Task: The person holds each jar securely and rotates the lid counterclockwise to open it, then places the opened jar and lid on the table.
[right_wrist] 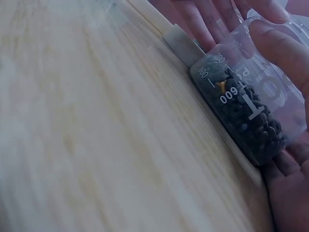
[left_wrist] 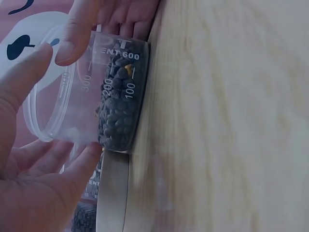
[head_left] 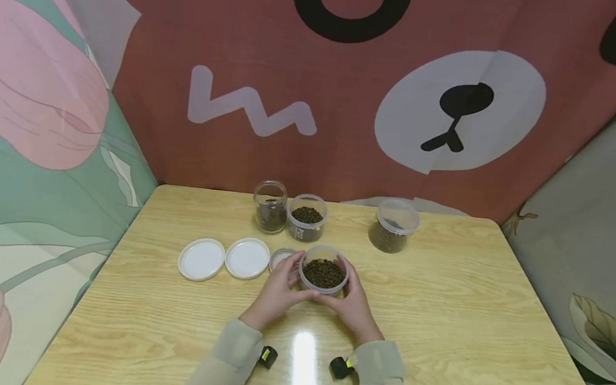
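Both hands grip a clear plastic tub (head_left: 324, 273) from opposite sides at the middle of the table. It is upright, without a lid, and partly filled with small dark brown pellets (left_wrist: 118, 108). Printed volume marks and lettering run down its side. My left hand (head_left: 277, 291) curves round its left side, thumb toward the near rim. Around the other side curls my right hand (head_left: 352, 301), with its thumb (right_wrist: 277, 46) along the wall near the rim. The tub's base is right at the tabletop in both wrist views. A small round lid (head_left: 280, 257) lies partly hidden behind the left fingers.
Two white lids (head_left: 201, 259) lie side by side at the left. Behind them stand a glass jar (head_left: 270, 210) with dark contents and a second open tub (head_left: 307, 226) of pellets. A tub (head_left: 389, 236) with a clear top stands farther right, before the patterned backdrop (head_left: 344, 159).
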The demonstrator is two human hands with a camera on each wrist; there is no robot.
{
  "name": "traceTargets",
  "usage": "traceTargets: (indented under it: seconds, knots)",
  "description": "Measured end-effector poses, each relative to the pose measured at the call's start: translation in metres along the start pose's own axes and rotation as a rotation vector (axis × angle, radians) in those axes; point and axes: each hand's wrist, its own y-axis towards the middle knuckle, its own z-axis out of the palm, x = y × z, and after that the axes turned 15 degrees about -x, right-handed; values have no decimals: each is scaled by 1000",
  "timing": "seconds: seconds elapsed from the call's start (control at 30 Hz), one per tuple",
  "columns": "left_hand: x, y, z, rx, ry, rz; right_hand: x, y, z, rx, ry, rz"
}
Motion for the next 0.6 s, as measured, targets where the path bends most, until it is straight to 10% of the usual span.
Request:
traceTargets:
  seconds: [0.6]
  knots:
    - [-13,18,6,18,-24,-50,13,7,-3,-98,57,-30]
